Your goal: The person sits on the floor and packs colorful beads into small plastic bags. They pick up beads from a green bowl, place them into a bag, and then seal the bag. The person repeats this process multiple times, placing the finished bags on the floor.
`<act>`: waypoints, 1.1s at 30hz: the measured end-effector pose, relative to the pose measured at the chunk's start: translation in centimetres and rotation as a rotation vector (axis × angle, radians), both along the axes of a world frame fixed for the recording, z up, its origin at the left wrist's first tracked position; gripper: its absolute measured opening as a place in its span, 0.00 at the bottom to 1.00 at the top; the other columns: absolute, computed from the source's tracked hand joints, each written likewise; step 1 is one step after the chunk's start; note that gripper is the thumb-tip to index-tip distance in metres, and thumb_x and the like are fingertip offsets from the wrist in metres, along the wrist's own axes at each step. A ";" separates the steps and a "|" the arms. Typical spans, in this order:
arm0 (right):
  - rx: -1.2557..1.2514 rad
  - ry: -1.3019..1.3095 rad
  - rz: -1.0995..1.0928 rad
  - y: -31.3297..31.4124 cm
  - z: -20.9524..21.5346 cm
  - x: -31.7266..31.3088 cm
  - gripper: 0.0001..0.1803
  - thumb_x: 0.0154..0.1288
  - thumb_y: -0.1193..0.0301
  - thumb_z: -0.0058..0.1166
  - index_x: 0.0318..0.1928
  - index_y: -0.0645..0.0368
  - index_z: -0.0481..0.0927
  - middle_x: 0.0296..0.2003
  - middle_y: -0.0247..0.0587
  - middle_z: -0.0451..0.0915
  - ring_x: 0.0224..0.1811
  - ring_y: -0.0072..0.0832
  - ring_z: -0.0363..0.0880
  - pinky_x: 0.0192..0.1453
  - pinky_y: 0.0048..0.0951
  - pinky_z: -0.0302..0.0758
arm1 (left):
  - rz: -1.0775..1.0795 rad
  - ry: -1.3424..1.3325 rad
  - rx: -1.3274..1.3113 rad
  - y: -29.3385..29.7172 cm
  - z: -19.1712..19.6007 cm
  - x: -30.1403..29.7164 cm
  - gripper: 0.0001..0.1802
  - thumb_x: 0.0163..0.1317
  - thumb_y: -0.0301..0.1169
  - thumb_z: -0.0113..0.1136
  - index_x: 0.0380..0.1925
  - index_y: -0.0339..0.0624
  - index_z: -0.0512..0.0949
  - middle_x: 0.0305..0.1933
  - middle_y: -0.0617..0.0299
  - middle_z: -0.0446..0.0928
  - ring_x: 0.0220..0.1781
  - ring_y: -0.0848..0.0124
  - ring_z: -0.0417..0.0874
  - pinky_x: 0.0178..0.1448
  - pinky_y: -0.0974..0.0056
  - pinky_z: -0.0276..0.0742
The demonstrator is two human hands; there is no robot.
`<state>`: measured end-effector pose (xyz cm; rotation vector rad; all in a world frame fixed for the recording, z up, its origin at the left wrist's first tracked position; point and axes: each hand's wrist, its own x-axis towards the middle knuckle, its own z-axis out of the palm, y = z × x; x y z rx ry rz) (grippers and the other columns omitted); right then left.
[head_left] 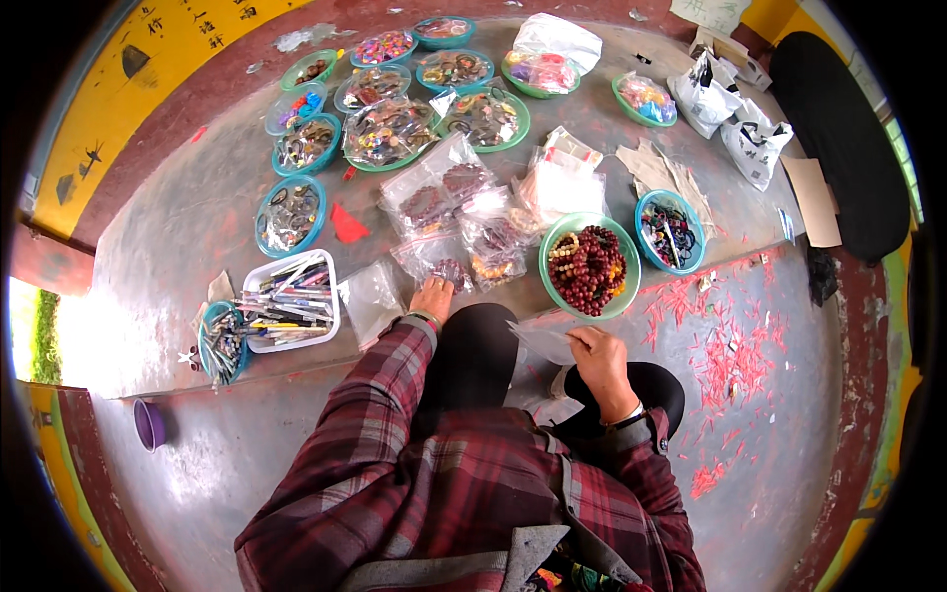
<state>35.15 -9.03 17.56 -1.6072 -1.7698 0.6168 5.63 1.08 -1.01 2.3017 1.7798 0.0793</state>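
My left hand is at the near edge of the ledge, its bent fingertips closed on a small clear bag of dark red beads. Between the thumb and fingers of my right hand is pinched a clear plastic bag, above my knees. Just beyond that hand stands a green bowl heaped with dark red bead bracelets and a few pale ones. Several more clear bags of bead bracelets lie flat and overlapping past my left hand. An empty-looking clear bag rests left of it.
A white basket of pens and a blue basket of pens stand at the left. Several baskets of small trinkets fill the back. White carrier bags sit far right. Red paper scraps litter the floor; a purple cup stands lower left.
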 end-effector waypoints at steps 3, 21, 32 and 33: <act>-0.004 0.022 0.020 0.1 0.0 -0.2 0.05 0.51 0.75 0.53 0.31 0.60 0.80 0.26 0.49 0.77 0.31 0.46 0.76 0.34 0.37 0.71 | -0.063 -0.006 -0.022 0.6 -0.1 -0.3 0.09 0.54 0.26 0.47 0.36 0.42 0.72 0.42 0.55 0.72 0.52 0.58 0.69 0.53 0.60 0.71; 0.028 -0.008 0.081 -0.7 0.4 0.0 0.06 0.52 0.74 0.50 0.30 0.60 0.79 0.28 0.49 0.77 0.31 0.47 0.76 0.35 0.40 0.72 | 0.602 -1.090 -0.455 5.2 8.4 -1.3 0.19 0.51 0.29 0.55 0.45 0.38 0.72 0.30 0.59 0.76 0.26 0.67 0.78 0.30 0.64 0.77; 0.071 -0.051 0.132 -1.0 -0.5 0.3 0.05 0.51 0.73 0.50 0.25 0.60 0.77 0.24 0.49 0.76 0.30 0.47 0.76 0.34 0.43 0.72 | 0.232 -1.230 -0.582 6.6 17.0 11.4 0.11 0.60 0.38 0.56 0.32 0.41 0.76 0.23 0.70 0.72 0.19 0.80 0.72 0.21 0.75 0.69; 0.069 -0.052 0.139 -1.0 -0.5 0.2 0.04 0.51 0.73 0.50 0.25 0.60 0.77 0.24 0.49 0.76 0.30 0.47 0.76 0.34 0.43 0.72 | 0.173 -1.186 -0.581 7.0 16.9 12.8 0.12 0.60 0.38 0.56 0.34 0.40 0.77 0.23 0.69 0.73 0.18 0.80 0.73 0.20 0.75 0.70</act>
